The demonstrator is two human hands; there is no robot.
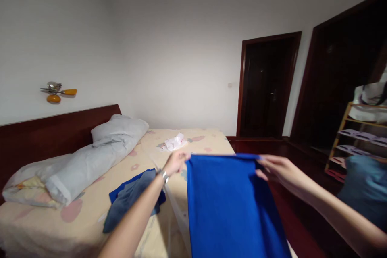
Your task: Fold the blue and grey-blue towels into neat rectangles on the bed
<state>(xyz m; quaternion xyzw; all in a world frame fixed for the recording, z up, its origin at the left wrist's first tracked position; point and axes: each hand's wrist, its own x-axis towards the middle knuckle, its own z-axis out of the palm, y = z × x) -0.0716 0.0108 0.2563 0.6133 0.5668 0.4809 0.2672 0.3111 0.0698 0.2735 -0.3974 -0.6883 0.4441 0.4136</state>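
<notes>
The blue cloth [223,205] hangs upright in front of the person, over the near side of the bed [90,218], its top edge drawn nearly level between two hands. Its lower end runs out of view, so whether it touches anything there cannot be told. As far as shows, the cloth is lifted and spread along the top; the front is mostly smooth, while the right side falls in a shaded fold. It is not laid flat or folded into a compact shape, and its number of layers is unclear.

The left hand [176,162] pinches the top left corner, fingers curled, the arm reaching forward with a watch [165,176] at the wrist. The right hand [276,169] grips the top right corner between thumb and fingers, its fingers pointing inward and its forearm slanting in from the lower right.

Beside the left forearm, a grey-blue cloth [127,199] lies loosely rumpled on the bed, partly over another blue piece [115,194]; neither looks neatly squared. Farther out are a white bag [175,141], a bunched pale quilt [90,165] and, off to the right, a shoe rack [338,139].
</notes>
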